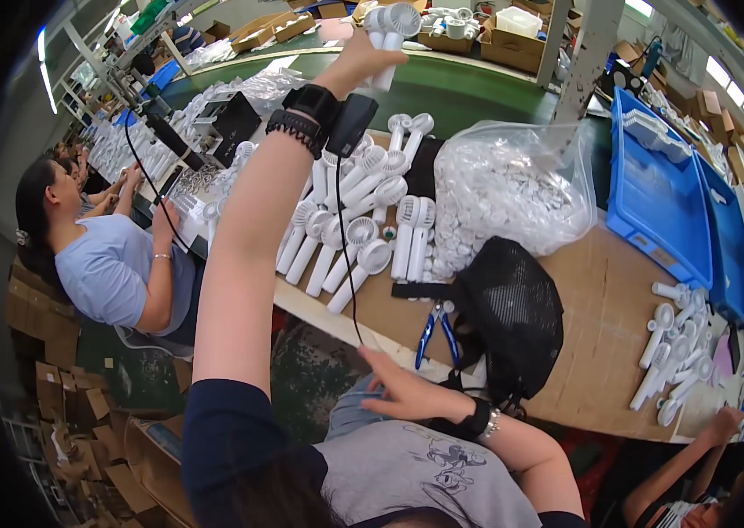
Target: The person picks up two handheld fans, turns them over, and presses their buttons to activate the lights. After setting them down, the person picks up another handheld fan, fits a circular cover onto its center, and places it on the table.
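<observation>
My left hand point(359, 63), at the end of an outstretched arm, grips white handheld fans point(397, 21) over the green conveyor belt point(495, 99). How many fans it holds is hard to make out. My right hand point(412, 390) is low in front of my body near the table edge, fingers apart and holding nothing. More white handheld fans point(350, 238) lie in a pile on the table beneath my left forearm. Blue-handled pliers point(437, 336) rest near the table edge, beside a black mesh bag point(513, 321).
A clear plastic bag point(513, 189) of small white parts sits right of the fans. Blue trays point(654, 189) stand farther right, near another group of fans point(676, 348). A co-worker point(117, 255) sits at left; another person's hand point(724, 424) shows at lower right. Cardboard boxes point(90, 405) cover the floor at left.
</observation>
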{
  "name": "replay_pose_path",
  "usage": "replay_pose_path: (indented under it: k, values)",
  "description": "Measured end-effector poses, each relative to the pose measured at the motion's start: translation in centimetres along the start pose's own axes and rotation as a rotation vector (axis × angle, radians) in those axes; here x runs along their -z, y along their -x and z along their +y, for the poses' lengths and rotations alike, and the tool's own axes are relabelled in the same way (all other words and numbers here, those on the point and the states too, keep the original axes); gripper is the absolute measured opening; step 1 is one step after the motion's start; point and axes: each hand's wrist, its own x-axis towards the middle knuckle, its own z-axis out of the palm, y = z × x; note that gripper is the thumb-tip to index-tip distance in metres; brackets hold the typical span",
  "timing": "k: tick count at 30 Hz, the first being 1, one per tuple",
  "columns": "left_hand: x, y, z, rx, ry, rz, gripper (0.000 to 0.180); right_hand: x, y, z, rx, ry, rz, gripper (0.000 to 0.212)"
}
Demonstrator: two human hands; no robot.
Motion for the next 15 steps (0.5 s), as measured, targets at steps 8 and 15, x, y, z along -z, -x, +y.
replay_pose_path:
  k: [8,15]
  values:
    - [4.1,1.9,5.2,-0.057,-0.018,-0.008,0.06,-4.3,0.8,1.9,0.083,0.129,0.113,0.056]
    - [6.8,3.6,9.0,-0.247,0.05,-0.015,0.058,-3.5,-1.6,0.3,-0.045,-0.15,0.233,0.052]
